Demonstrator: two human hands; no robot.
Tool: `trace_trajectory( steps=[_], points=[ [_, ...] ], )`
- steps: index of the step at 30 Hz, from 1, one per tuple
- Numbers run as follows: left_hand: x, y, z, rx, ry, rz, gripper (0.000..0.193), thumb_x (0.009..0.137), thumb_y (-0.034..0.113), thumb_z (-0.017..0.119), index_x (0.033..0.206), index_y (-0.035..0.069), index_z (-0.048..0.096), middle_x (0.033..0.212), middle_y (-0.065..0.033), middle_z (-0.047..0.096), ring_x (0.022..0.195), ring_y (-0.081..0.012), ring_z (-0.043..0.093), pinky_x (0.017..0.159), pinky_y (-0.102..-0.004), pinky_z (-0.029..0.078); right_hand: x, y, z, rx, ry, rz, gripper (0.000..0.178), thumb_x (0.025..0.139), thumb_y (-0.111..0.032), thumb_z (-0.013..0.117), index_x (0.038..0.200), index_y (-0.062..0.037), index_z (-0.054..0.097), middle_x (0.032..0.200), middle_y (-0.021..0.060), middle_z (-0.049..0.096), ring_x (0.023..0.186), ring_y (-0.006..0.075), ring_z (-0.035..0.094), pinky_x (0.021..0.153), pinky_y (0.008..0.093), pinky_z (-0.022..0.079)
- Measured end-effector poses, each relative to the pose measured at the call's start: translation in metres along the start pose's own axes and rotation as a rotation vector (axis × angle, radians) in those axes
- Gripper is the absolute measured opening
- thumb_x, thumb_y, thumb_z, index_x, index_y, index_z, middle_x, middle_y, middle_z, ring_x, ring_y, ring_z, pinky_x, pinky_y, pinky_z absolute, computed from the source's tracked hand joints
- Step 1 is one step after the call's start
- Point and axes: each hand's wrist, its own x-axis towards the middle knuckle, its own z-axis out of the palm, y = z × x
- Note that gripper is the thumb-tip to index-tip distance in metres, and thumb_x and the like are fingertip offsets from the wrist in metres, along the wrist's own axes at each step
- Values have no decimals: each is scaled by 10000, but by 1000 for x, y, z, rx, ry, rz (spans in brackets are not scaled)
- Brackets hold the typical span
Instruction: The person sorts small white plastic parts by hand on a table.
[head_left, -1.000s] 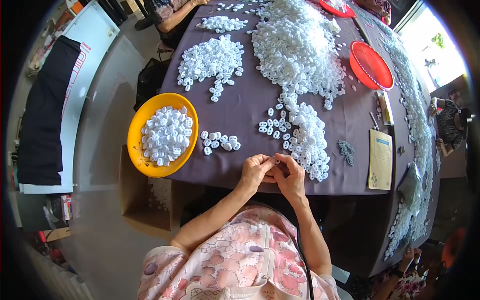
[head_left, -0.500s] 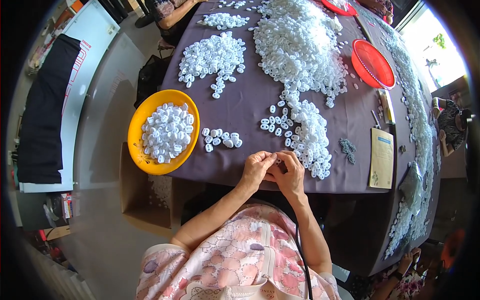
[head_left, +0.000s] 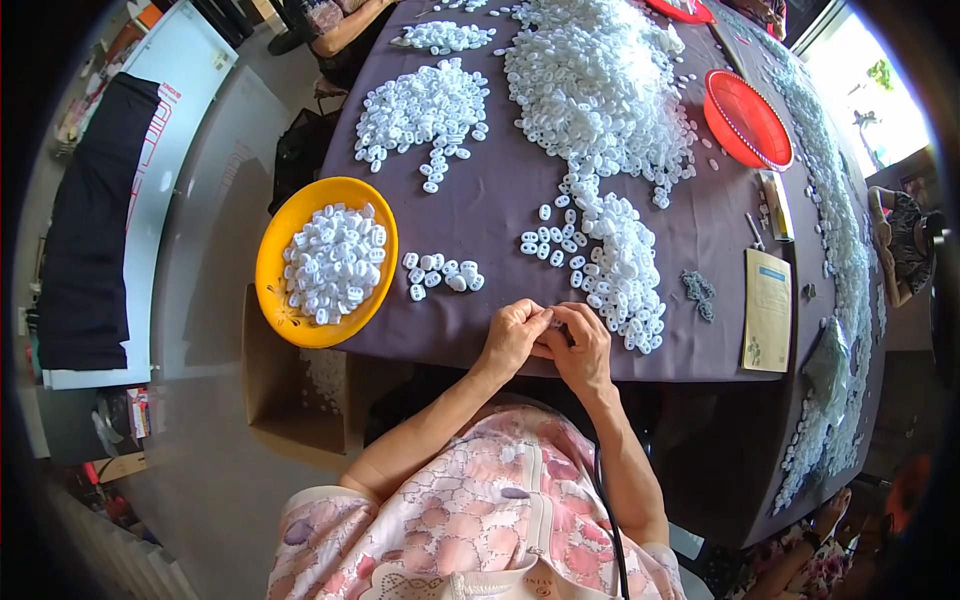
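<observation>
Now, yellow bowl [head_left: 270,262]: one, smooth and round, overlapping the left edge of the cloth-covered table [head_left: 470,210] by its near-left corner, piled with white pieces [head_left: 335,265] too many to count.
Left heap [head_left: 425,105]: one mound of white ovals farther up the left edge, a short tail trailing nearward.
Loose group [head_left: 448,267]: about ten chunky white pieces just right of the bowl, lying as they did a second ago.
Left hand [head_left: 512,338]: over the near edge, fingers curled, thumb and forefinger pinched with hardly any gap, still meeting the right hand.
Small piece [head_left: 554,322]: one, between both hands' fingertips at the near edge; plainer half a second ago, mostly covered now.
Right hand [head_left: 583,345]: fingers bent and closed about that same piece, the pinch holding steady.
Big heap [head_left: 595,90]: one broad spread of holed white ovals toward the far edge, narrowing into a strip [head_left: 625,265] down to the near edge.
Clump [head_left: 698,293]: one, grey-green and knobbly, right of the strip.
Red basket [head_left: 745,115]: one whole, round, its rim dotted pale, toward the right edge.
Envelope [head_left: 767,320]: one, flat tan paper, at the near-right corner.
</observation>
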Motion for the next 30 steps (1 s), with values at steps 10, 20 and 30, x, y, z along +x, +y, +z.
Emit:
trace_trajectory(
  steps=[10, 20, 30],
  points=[
    [-2, -2, 1, 4, 40, 55, 177, 907, 120, 560, 809, -26, 587, 708, -44, 605, 603, -79, 574, 512, -244, 545, 0, 0, 0, 12, 5, 37, 240, 702, -36, 676, 933, -50, 611, 895, 95, 593, 752, 262, 604, 624, 335, 499],
    [2, -13, -7, 127, 7, 74, 167, 913, 138, 551, 822, -1, 559, 769, -60, 609, 654, -112, 619, 577, -266, 575, -3, 2, 2, -28, 13, -67, 221, 707, -8, 642, 925, -12, 603, 901, 121, 587, 760, 283, 593, 658, 347, 491],
    [-1, -8, -9, 214, -59, 110, 142, 922, 103, 532, 825, 0, 546, 770, -53, 614, 665, -94, 612, 595, -262, 575, -5, 4, 1, -90, 3, -119, 219, 711, -20, 637, 922, 0, 585, 896, 131, 578, 760, 297, 580, 656, 361, 486]
  ],
)
